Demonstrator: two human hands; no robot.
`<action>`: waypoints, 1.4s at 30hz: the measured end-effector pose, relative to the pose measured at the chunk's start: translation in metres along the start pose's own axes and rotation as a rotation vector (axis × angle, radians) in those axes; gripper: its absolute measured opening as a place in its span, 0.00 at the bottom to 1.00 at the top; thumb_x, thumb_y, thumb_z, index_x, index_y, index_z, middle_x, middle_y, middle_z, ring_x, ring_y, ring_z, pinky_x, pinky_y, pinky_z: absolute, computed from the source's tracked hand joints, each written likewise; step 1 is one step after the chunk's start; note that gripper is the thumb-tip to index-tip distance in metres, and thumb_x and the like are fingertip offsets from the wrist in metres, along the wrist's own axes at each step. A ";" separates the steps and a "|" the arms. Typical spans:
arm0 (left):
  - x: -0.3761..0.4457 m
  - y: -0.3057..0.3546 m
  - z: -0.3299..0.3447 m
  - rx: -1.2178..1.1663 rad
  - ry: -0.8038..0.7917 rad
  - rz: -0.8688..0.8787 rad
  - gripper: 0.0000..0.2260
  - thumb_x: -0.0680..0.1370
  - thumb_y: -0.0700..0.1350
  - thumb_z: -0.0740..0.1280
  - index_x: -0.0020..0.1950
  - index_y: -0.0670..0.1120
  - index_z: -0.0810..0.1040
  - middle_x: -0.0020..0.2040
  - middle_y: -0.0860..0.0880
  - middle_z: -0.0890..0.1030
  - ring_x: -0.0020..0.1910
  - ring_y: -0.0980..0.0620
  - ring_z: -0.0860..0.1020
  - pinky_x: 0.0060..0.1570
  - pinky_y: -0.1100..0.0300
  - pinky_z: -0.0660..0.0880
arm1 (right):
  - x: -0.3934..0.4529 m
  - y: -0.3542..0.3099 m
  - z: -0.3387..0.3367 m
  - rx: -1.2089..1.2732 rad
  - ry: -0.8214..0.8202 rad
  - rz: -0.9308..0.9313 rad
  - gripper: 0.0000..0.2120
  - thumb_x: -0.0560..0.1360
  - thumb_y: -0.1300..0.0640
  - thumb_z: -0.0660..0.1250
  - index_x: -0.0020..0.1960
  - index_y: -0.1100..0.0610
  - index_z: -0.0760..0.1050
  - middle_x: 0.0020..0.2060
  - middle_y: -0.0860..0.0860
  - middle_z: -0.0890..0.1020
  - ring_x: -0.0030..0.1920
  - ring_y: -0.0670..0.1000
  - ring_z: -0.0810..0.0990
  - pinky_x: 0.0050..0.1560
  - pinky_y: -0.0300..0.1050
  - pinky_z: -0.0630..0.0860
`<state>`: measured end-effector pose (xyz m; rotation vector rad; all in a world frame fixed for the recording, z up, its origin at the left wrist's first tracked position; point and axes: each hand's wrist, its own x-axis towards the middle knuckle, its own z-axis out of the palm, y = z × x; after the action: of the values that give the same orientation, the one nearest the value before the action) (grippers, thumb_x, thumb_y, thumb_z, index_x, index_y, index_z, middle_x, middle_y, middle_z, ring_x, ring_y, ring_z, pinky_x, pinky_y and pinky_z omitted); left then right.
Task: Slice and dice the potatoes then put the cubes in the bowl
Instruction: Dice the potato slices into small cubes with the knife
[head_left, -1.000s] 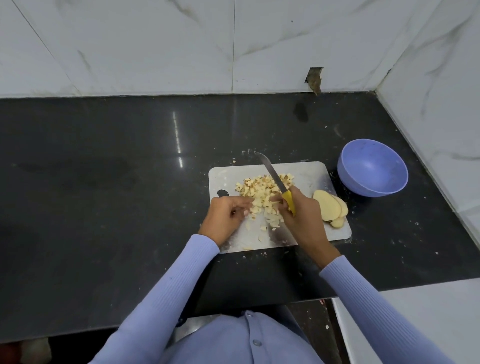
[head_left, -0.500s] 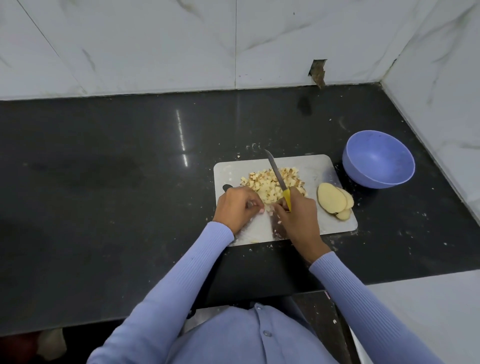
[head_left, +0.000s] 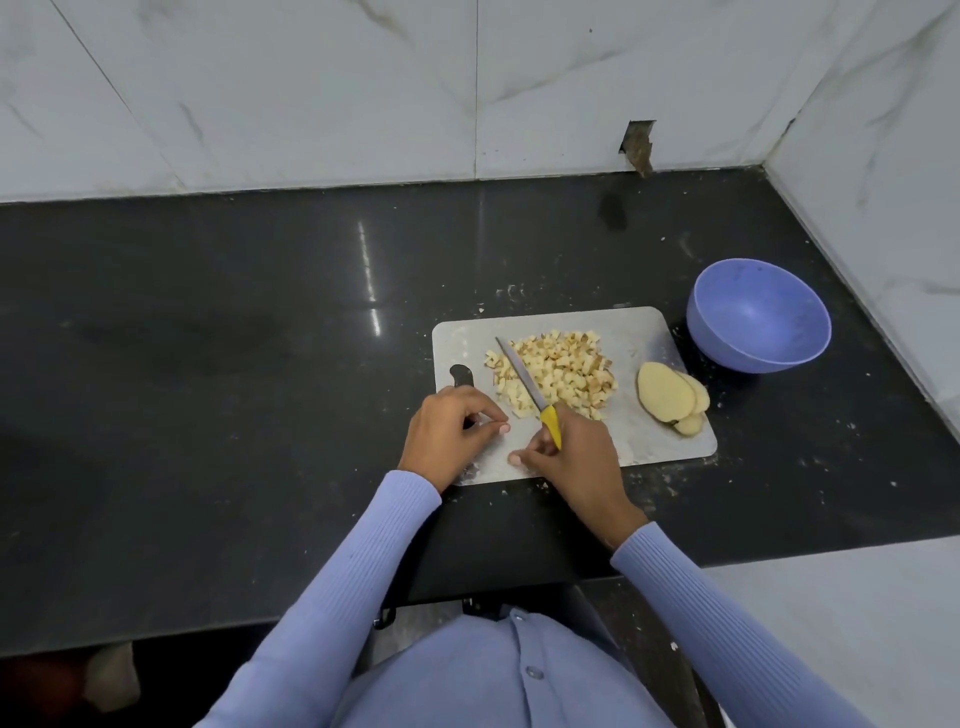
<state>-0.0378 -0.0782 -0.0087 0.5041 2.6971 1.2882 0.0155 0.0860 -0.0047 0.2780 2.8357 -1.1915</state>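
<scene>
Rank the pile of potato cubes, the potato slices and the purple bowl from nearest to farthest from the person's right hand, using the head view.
From the right hand:
1. Pile of potato cubes, just beyond the hand on the cutting board.
2. Potato slices, at the board's right end.
3. Purple bowl, off the board, far right.

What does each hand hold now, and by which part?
The right hand grips a knife with a yellow handle by that handle. The left hand holds nothing visible; its fingers are curled over the grey cutting board.
</scene>
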 end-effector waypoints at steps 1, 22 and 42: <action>-0.001 0.000 0.001 0.002 0.006 -0.004 0.03 0.70 0.43 0.75 0.41 0.51 0.84 0.43 0.56 0.81 0.44 0.55 0.78 0.46 0.51 0.76 | 0.004 -0.001 -0.001 -0.049 0.030 -0.005 0.19 0.67 0.51 0.77 0.40 0.55 0.66 0.33 0.46 0.80 0.33 0.45 0.77 0.34 0.46 0.73; 0.034 0.060 0.050 0.229 0.102 0.213 0.09 0.73 0.47 0.73 0.52 0.48 0.84 0.51 0.52 0.82 0.52 0.50 0.75 0.49 0.59 0.71 | 0.034 0.032 -0.104 0.121 0.321 0.057 0.14 0.72 0.66 0.70 0.34 0.56 0.67 0.41 0.49 0.84 0.41 0.41 0.80 0.39 0.26 0.71; 0.090 0.131 0.131 0.581 -0.220 0.101 0.38 0.64 0.63 0.73 0.70 0.52 0.67 0.63 0.50 0.73 0.62 0.49 0.67 0.61 0.55 0.60 | 0.012 0.110 -0.150 0.111 0.203 0.074 0.06 0.75 0.62 0.69 0.41 0.63 0.74 0.36 0.54 0.80 0.38 0.51 0.79 0.38 0.39 0.73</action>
<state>-0.0581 0.1255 0.0130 0.7888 2.8470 0.4019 0.0274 0.2703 0.0218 0.5334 2.8998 -1.3819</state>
